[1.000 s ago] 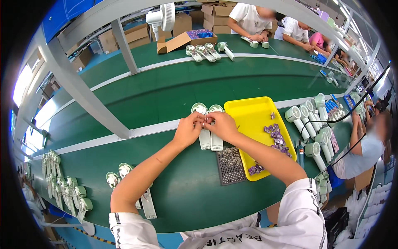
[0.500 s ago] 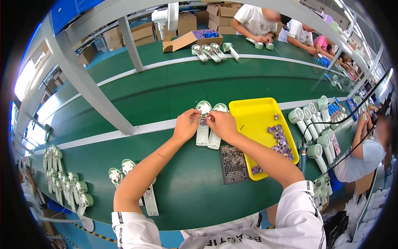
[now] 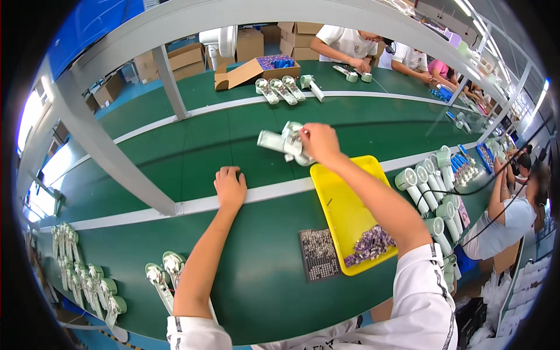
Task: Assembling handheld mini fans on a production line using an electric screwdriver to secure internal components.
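Above the far green belt, my right hand (image 3: 321, 143) is closed on pale green and white handheld-fan housings (image 3: 281, 142), held at a slant. They look like two overlapping pieces, with round heads near my fingers and one handle pointing left. My fingertips are partly hidden behind the knuckles. Lower down, my left hand (image 3: 231, 185) rests by the metal rail (image 3: 268, 191), fingers slightly bent and holding nothing. To the right a yellow tray (image 3: 325, 217) holds a heap of small purple parts (image 3: 372, 245). Beside it lies a dark perforated block (image 3: 319, 255) filled with small metal pieces.
More fan housings (image 3: 169, 268) lie by my left forearm, and rows of them (image 3: 87, 280) stand at the far left. White fans (image 3: 415, 189) line the right side near a dark cable (image 3: 449, 192). Grey frame posts (image 3: 114, 140) cross the left. Co-workers (image 3: 350, 49) sit opposite and at right.
My right hand has carried the housings from the near table over the rail and turned them sideways. My left hand has let go and moved left. The purple parts now lie in a heap.
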Demonstrator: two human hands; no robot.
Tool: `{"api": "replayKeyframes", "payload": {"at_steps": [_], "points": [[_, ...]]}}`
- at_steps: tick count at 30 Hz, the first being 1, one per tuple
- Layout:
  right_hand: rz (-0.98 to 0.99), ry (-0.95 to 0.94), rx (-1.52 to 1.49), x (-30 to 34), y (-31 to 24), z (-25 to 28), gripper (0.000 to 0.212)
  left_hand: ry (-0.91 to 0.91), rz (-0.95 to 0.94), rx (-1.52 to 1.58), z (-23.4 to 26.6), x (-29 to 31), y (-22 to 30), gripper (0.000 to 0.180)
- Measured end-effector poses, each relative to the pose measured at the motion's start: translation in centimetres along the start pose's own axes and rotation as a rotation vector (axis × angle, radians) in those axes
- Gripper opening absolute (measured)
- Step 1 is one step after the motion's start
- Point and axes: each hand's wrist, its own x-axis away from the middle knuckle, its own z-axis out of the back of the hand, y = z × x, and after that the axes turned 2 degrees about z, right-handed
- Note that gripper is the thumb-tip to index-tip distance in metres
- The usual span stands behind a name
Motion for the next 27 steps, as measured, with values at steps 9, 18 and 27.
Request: {"api": "replayKeyframes", "payload": {"at_steps": [9,18,27], "points": [[0.062,-0.021,0.284,-13.5,21.7,0.8,0.011,-0.057,-0.105,0.032,2.0,0.5,2.6,0.035],[-0.073,-0.17,0.335,-20.4,34.4,-6.8,0.02,-0.205,-0.112,0.05,3.4,0.3,3.6,0.022],[0.015,0.271,0.031,-16.9,30.6,-12.3,0.025,-0.223,-0.104,0.049,4.5,0.0,2.5,0.023]]}}
